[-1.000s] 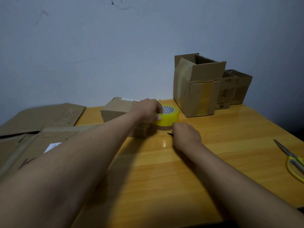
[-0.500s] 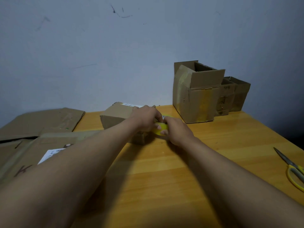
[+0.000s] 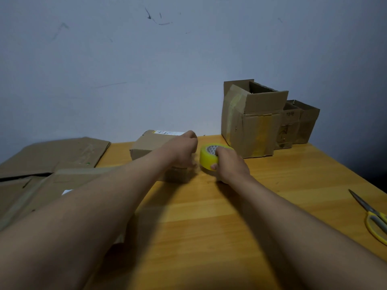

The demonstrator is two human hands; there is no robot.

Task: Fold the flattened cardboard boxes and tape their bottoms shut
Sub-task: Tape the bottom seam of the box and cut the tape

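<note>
A yellow tape roll [image 3: 206, 159] stands on edge on the wooden table [image 3: 209, 216], and my right hand [image 3: 230, 167] grips it from the right with fingers over its top. My left hand [image 3: 184, 151] is curled just left of the roll and blurred; whether it pinches the tape's end does not show. Behind my left hand sits a small closed cardboard box [image 3: 148, 144] with a white label. Flattened cardboard boxes [image 3: 52, 158] lie stacked at the left.
Three folded, open-topped boxes stand at the back right against the wall: a tall one [image 3: 251, 126] and two smaller ones [image 3: 301, 124]. Yellow-handled scissors [image 3: 372, 216] lie near the table's right edge.
The roll passed from my left hand to my right. My left hand let go of it and now sits curled just to its left. The view tilted down.
</note>
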